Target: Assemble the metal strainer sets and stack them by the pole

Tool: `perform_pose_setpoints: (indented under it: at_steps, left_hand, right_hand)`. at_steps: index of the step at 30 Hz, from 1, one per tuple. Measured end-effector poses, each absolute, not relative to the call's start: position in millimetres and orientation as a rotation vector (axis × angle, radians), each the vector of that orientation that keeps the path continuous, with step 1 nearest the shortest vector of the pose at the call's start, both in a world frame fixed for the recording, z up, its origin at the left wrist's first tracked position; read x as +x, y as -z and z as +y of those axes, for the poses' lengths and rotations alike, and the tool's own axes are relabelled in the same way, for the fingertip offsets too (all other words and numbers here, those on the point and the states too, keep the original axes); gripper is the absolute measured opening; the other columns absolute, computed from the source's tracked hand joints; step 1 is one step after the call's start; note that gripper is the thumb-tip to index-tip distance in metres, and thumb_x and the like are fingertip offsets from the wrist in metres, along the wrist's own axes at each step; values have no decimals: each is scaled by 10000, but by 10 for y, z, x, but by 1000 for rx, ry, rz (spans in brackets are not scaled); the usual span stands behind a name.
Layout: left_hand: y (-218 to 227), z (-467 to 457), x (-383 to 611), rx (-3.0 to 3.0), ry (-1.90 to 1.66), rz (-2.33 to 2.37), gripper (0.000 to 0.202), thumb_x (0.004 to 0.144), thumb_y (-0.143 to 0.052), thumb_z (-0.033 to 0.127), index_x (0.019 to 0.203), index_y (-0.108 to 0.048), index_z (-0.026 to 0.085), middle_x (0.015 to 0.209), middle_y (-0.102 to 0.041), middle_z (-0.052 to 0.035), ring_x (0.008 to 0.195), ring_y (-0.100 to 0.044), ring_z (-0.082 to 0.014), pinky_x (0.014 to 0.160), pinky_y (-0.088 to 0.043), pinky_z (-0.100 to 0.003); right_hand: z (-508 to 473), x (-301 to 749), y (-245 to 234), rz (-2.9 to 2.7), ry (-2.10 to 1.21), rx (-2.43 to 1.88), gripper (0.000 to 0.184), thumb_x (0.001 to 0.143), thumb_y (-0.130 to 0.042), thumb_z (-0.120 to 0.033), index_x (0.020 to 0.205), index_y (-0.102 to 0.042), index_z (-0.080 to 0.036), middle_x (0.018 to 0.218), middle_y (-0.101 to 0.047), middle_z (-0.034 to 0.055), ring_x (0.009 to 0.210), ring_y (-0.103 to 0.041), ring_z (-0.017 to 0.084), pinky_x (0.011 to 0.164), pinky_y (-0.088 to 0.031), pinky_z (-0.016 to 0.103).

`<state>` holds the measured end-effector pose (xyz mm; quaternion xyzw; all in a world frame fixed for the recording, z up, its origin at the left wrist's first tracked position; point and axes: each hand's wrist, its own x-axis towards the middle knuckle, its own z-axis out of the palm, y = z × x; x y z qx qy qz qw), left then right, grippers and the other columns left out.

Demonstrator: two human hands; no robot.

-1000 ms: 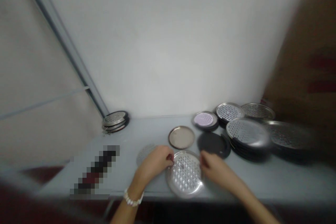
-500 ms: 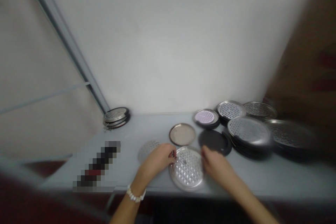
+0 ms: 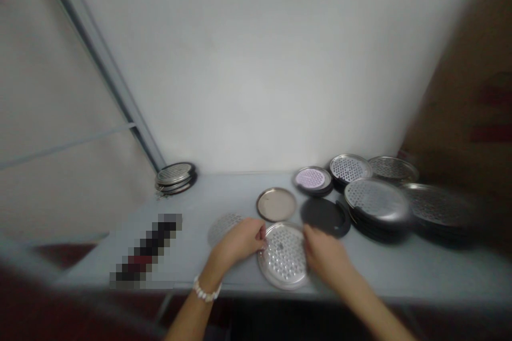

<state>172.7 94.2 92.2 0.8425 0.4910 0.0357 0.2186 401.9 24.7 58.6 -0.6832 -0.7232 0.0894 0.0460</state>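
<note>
A round metal grater plate (image 3: pixel 286 257), its face covered in raised holes, lies near the front edge of the table. The closed fingers of my left hand (image 3: pixel 242 240) pinch its upper left rim. On the opposite side my right hand (image 3: pixel 325 253) grips the right rim, with the fingertips partly hidden. Just behind the plate is a plain round metal disc (image 3: pixel 276 204). A black ring-shaped base (image 3: pixel 325 217) lies beyond my right hand. Left of my left hand, a thin perforated sheet (image 3: pixel 224 228) is partly covered by the wrist.
Stacked round graters (image 3: pixel 376 200) with dark bases crowd the right side, one smaller with a lilac centre (image 3: pixel 311 178). Another small stack (image 3: pixel 175 177) stands at the back left. A blurred-out dark item (image 3: pixel 146 250) lies at the front left. A white wall (image 3: pixel 248 74) rises behind the table.
Both hands keep their hold on the grater plate's rim, almost in the same place. The whole view has shifted slightly; nothing else has visibly moved.
</note>
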Motion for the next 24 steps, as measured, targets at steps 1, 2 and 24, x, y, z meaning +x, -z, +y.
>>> perform_pose_setpoints:
  at_steps: [1,2,24]
  left_hand:
    - [-925,940,1725,2334,-101,1349,40,754,-687,187,791,-691,203,727,-705,2,689,-638,-171,593,-360,-244]
    - [-931,938,1722,2337,-104,1339,23,760,-682,188,777,-684,203,720,-704,4,686,-638,-170,596,-362,-243]
    - [-1030,1007,1516,2427,-162,1582,174,845,-579,194,985,-680,211,926,-736,-48,839,-654,-202,723,-400,-274]
  right_hand:
    - [244,4026,-590,-2213,-275,-2079,293,971,-453,-94,1222,-590,-158,1122,-723,160,991,-726,316,716,-447,323]
    - [242,4033,-593,-2217,-278,-2072,283,978,-449,-102,1217,-592,-156,1119,-724,159,991,-726,316,718,-448,324]
    - [217,4059,-704,-2215,-287,-2064,212,1010,-444,-161,1111,-630,-165,1038,-754,140,936,-739,317,682,-439,323]
